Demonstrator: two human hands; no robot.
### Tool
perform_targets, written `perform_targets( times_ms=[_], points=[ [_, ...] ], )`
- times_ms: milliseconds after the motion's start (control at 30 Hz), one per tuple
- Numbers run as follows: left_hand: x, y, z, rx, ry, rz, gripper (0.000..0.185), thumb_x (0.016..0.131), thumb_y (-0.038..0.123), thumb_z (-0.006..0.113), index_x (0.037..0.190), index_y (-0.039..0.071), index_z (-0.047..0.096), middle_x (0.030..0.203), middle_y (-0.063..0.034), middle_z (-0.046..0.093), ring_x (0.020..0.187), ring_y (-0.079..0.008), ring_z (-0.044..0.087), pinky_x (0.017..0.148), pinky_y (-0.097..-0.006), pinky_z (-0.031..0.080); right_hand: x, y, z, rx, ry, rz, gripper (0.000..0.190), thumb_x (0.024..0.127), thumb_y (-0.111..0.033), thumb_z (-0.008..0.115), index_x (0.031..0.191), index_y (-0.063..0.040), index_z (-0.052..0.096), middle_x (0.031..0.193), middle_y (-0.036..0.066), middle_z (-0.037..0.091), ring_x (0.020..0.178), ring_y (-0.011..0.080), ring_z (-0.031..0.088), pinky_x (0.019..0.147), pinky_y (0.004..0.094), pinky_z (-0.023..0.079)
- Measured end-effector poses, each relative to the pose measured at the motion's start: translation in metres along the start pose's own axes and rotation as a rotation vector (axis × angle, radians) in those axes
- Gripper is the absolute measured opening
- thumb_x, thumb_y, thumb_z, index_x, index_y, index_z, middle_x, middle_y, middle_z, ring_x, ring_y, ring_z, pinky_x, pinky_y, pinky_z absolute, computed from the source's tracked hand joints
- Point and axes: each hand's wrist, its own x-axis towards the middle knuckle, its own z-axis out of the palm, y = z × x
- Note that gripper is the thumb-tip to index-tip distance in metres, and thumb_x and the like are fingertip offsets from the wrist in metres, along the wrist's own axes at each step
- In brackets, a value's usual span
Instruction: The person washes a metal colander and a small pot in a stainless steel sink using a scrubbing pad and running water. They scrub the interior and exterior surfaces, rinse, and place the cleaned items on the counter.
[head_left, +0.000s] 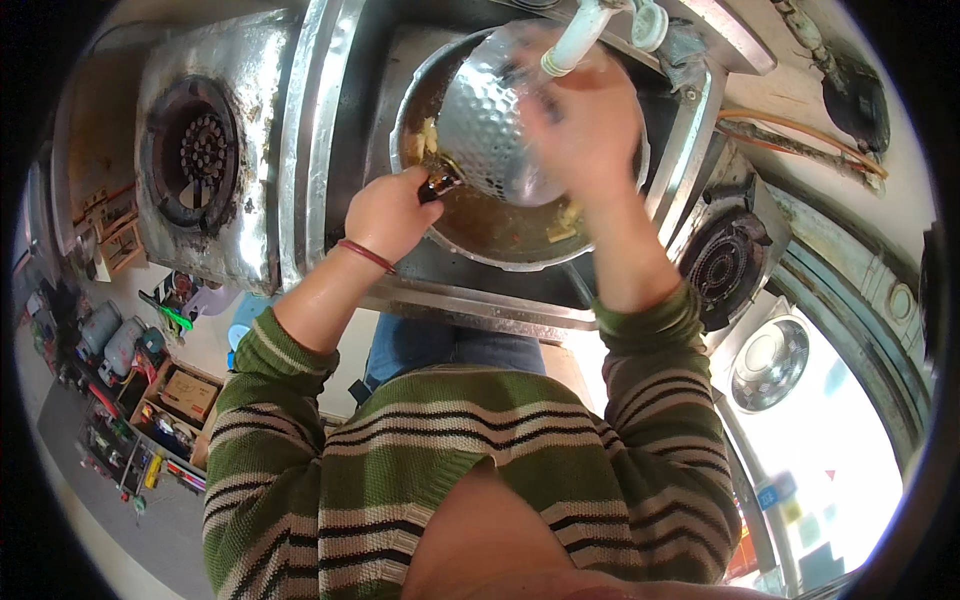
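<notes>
A hammered metal pan (484, 112) is tilted over a large metal basin (487, 251) of brown water with yellowish scraps in it. My left hand (390, 214) is closed around the pan's dark handle (439, 184) at the basin's near left. Blurred by motion, my right hand (585, 120) lies over the pan's right part; whether it holds something is not clear, as its fingers are smeared. The basin stands in a metal sink (352, 150), under a whitish tap spout (574, 45).
A gas burner (191, 154) sits left of the sink, another burner (720, 259) at right. The sink's metal front edge (487, 307) runs before my body. A grey cloth (682, 52) hangs by the back right corner. Cardboard boxes (187, 394) and gas cylinders (120, 345) stand at far left.
</notes>
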Motion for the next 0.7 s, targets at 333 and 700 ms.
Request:
perform_targets(
  times_ms=[333,700],
  points=[
    [0.008,0.001,0.009,-0.639,-0.011,-0.041,0.027,0.074,0.016,0.061,0.092,-0.003,0.058,0.074,-0.0167,0.061,0.067,-0.0269,0.059,0.065,-0.035,0.046,-0.048,-0.014,0.03,-0.306,0.104,-0.408,0.032,0.079,-0.03,0.057,0.11,-0.035,0.059,0.131,-0.01,0.05,0.125,0.0153,0.041,0.109,0.0412,0.022],
    [-0.025,-0.003,0.042,-0.51,-0.049,-0.015,0.025,0.072,0.016,0.063,0.087,-0.003,0.056,0.07,-0.0231,0.058,0.069,-0.04,0.057,0.063,-0.0392,0.046,-0.014,0.047,0.02,0.453,0.207,0.386,0.032,0.091,-0.014,0.045,0.121,-0.004,0.052,0.126,0.016,0.052,0.115,0.0299,0.05,0.097,0.0329,0.037]
  ],
)
